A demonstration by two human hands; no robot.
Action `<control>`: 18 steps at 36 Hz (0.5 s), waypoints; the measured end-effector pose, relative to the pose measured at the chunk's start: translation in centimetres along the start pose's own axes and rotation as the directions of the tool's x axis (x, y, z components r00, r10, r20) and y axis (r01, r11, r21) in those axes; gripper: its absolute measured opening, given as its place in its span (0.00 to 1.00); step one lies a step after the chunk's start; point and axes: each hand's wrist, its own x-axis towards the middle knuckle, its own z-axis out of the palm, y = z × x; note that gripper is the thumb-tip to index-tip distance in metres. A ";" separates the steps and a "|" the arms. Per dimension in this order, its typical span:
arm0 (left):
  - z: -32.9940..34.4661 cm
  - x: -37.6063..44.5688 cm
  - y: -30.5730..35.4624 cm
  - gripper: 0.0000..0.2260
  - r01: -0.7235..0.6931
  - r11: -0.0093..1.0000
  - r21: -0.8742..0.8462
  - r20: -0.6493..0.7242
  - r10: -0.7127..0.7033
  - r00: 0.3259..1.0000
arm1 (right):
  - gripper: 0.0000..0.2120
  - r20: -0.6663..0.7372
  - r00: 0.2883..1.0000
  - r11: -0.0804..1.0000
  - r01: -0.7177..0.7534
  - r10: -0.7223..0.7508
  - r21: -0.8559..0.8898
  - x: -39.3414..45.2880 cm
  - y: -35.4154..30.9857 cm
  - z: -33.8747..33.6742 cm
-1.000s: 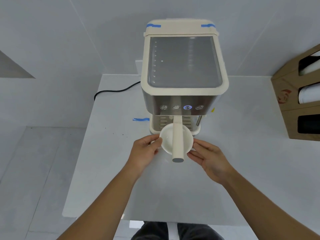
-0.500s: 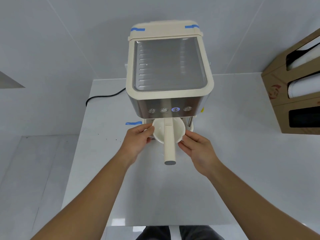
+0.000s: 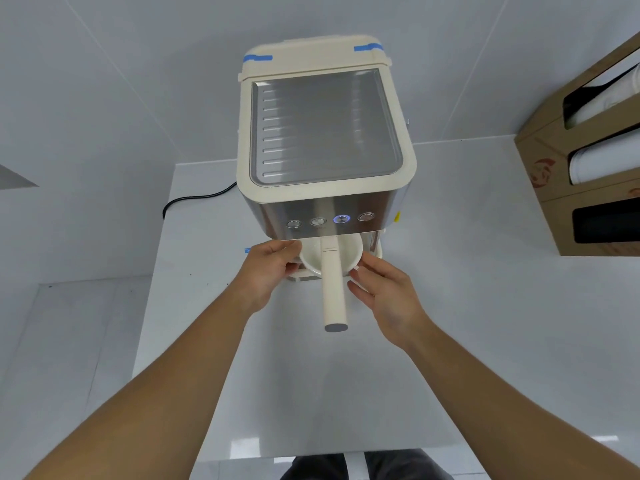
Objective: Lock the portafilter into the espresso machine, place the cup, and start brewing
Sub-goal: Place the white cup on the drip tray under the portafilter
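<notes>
Pointing toward camera: portafilter (image 3: 333,289) handle

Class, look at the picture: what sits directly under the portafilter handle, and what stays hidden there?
Under the portafilter handle sits a white cup, gripped by the left hand and right hand. The handle covers the cup's middle; the machine hides its far rim.

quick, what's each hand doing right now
left hand: fingers closed on the cup rim, left side
right hand: fingers on the cup rim, right side
</notes>
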 end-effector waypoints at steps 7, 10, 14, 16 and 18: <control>0.1 0.4 0.0 0.13 0.004 0.999 0.039 -0.016 -0.003 1.000 | 0.15 0.026 1.000 0.999 0.011 -0.009 -0.046 -0.1 -0.2 0.0; 0.2 0.4 -0.2 0.13 0.002 1.000 0.025 -0.040 -0.001 0.999 | 0.15 0.034 0.999 0.999 0.012 -0.010 -0.050 -0.1 -0.2 0.0; 0.5 -0.1 -0.6 0.10 -0.023 0.999 -0.026 -0.097 0.021 0.995 | 0.17 0.021 1.000 0.999 0.018 -0.017 -0.038 -0.1 -0.1 0.1; 0.8 -0.5 -1.0 0.06 -0.029 0.997 -0.072 -0.114 0.021 0.993 | 0.17 0.017 1.000 1.000 0.019 -0.019 -0.023 -0.1 0.0 0.1; 1.1 -0.8 -1.4 0.05 -0.026 0.994 -0.111 -0.122 0.012 0.992 | 0.17 0.018 1.000 1.000 0.022 -0.022 -0.013 -0.2 0.0 0.0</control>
